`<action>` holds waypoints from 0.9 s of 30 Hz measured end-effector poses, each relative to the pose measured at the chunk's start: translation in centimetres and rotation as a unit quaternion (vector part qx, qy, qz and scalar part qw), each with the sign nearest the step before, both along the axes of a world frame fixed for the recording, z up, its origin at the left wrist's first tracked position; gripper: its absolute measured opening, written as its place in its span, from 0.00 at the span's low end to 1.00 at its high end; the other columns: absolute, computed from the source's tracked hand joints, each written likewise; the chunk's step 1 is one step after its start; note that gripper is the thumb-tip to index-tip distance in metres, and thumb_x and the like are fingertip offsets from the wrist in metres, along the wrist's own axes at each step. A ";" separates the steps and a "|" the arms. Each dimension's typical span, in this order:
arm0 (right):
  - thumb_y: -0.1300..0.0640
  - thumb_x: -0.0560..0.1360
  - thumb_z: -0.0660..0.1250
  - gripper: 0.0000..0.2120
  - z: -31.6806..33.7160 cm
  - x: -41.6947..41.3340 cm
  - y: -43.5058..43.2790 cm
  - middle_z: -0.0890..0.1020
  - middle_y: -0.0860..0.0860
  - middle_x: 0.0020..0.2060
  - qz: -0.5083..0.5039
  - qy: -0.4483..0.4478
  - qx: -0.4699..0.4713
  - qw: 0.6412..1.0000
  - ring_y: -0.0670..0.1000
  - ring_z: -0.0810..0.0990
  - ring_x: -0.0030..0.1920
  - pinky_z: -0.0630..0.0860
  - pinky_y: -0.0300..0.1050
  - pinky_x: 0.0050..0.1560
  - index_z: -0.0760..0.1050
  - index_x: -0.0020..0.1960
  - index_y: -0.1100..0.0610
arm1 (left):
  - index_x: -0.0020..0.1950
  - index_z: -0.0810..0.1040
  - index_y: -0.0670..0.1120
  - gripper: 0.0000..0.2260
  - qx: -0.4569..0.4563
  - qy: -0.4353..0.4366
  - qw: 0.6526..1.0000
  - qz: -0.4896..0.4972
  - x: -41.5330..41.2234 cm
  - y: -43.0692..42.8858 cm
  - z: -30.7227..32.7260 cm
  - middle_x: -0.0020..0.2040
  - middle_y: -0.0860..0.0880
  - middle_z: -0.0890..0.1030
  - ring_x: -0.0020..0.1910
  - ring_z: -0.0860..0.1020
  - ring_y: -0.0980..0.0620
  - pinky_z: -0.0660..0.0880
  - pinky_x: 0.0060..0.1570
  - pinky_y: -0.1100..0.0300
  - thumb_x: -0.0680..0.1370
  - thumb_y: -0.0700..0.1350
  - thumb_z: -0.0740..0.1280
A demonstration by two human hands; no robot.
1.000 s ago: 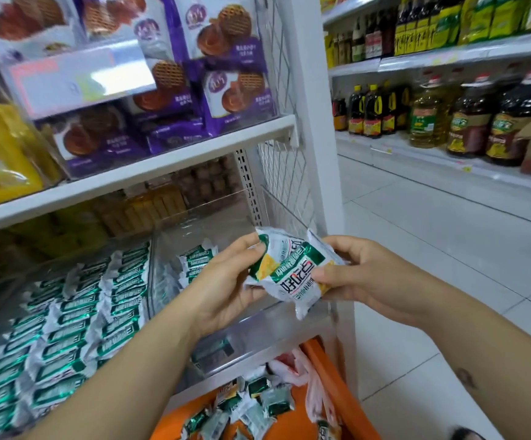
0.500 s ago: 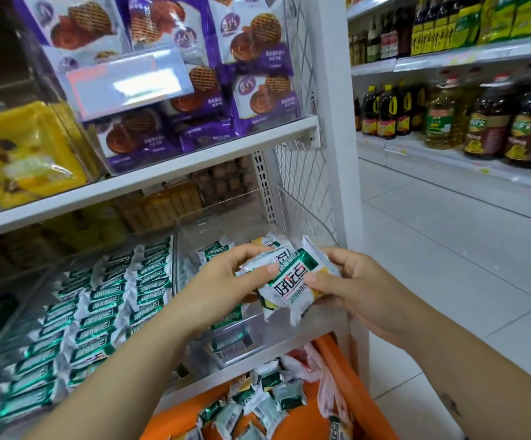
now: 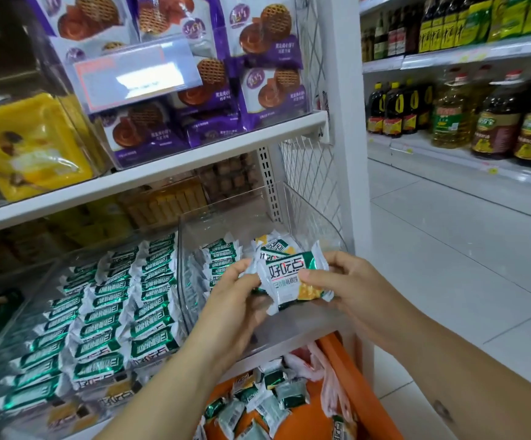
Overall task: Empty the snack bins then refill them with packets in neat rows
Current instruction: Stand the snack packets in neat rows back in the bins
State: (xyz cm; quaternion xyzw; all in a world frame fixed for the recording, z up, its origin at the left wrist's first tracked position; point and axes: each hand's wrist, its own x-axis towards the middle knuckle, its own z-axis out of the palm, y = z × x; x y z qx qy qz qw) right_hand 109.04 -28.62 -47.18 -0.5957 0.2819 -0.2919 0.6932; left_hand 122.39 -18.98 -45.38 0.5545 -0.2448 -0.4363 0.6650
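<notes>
1. At the lower left, a clear bin (image 3: 10,328) is filled with green-and-white packets (image 3: 105,325) laid in neat rows.
2. At centre, a small packet stack (image 3: 289,277) is gripped by the left hand (image 3: 235,300) over the right-hand bin (image 3: 321,223).
3. The same stack is pinched by the right hand (image 3: 349,281).
4. Lower right of centre, loose packets (image 3: 267,404) are seen in an orange basket (image 3: 349,373).

Small stack of white-green-yellow snack packets (image 3: 289,276) held flat over the right clear bin (image 3: 232,214) — one short row (image 3: 222,258) inside at its left wall. Left clear bin (image 3: 32,290) full — neat packet rows (image 3: 114,312).
</notes>
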 end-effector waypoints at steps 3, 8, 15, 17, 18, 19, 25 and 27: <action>0.51 0.71 0.72 0.10 -0.8 0.6 0.9 0.85 0.48 0.45 -0.036 0.025 -0.015 0.999 0.50 0.83 0.49 0.77 0.56 0.58 0.80 0.50 0.52 | 0.64 0.74 0.40 0.14 -0.020 0.036 0.999 -0.003 -0.3 0.5 -0.5 0.53 0.41 0.83 0.50 0.83 0.45 0.81 0.48 0.54 0.82 0.44 0.58; 0.47 0.69 0.73 0.14 -1.8 1.8 2.6 0.84 0.49 0.48 0.007 0.012 0.007 1.000 0.52 0.83 0.51 0.78 0.58 0.57 0.78 0.53 0.49 | 0.63 0.71 0.56 0.29 0.039 -0.100 0.994 0.010 0.3 1.7 -1.6 0.61 0.46 0.79 0.57 0.80 0.48 0.78 0.54 0.47 0.64 0.56 0.76; 0.55 0.67 0.77 0.35 0.5 1.1 1.2 0.75 0.41 0.62 0.103 0.091 -0.190 0.972 0.36 0.75 0.58 0.76 0.32 0.51 0.62 0.67 0.42 | 0.56 0.73 0.58 0.21 0.017 -0.368 0.929 -0.041 2.4 3.6 0.7 0.53 0.57 0.81 0.48 0.82 0.57 0.80 0.48 0.57 0.68 0.48 0.77; 0.55 0.67 0.77 0.40 1.7 1.0 1.1 0.76 0.37 0.60 0.135 0.116 -0.246 0.953 0.33 0.74 0.58 0.75 0.29 0.52 0.58 0.69 0.36 | 0.56 0.72 0.60 0.22 0.019 -0.430 0.900 -0.069 2.7 3.9 1.6 0.52 0.60 0.81 0.47 0.81 0.62 0.79 0.46 0.63 0.68 0.45 0.77; 0.54 0.67 0.77 0.38 2.2 1.2 1.2 0.77 0.36 0.56 0.143 0.132 -0.278 0.941 0.31 0.75 0.55 0.75 0.30 0.51 0.60 0.68 0.35 | 0.55 0.72 0.61 0.22 0.022 -0.458 0.885 -0.076 3.0 4.0 1.9 0.51 0.62 0.80 0.47 0.80 0.64 0.78 0.45 0.65 0.68 0.45 0.77; 0.54 0.67 0.77 0.34 2.7 1.4 1.3 0.77 0.35 0.53 0.143 0.151 -0.318 0.925 0.30 0.74 0.53 0.74 0.29 0.51 0.64 0.64 0.35 | 0.55 0.71 0.63 0.23 0.025 -0.483 0.872 -0.078 3.1 4.0 2.1 0.51 0.62 0.79 0.48 0.79 0.65 0.78 0.45 0.67 0.67 0.46 0.77; 0.52 0.65 0.77 0.25 4.0 4.4 1.0 0.78 0.39 0.49 0.124 0.165 -0.455 0.866 0.35 0.75 0.50 0.72 0.29 0.48 0.70 0.57 0.41 | 0.55 0.69 0.68 0.24 0.039 -0.581 0.806 -0.104 6.1 3.1 2.9 0.55 0.65 0.75 0.54 0.74 0.68 0.74 0.55 0.65 0.65 0.56 0.75; 0.50 0.65 0.77 0.26 4.2 5.9 -0.4 0.79 0.40 0.49 0.133 0.181 -0.475 0.851 0.37 0.76 0.49 0.73 0.32 0.47 0.72 0.59 0.45 | 0.59 0.68 0.67 0.24 0.055 -0.607 0.787 -0.094 8.2 2.7 2.9 0.55 0.68 0.73 0.54 0.71 0.72 0.70 0.57 0.71 0.66 0.59 0.74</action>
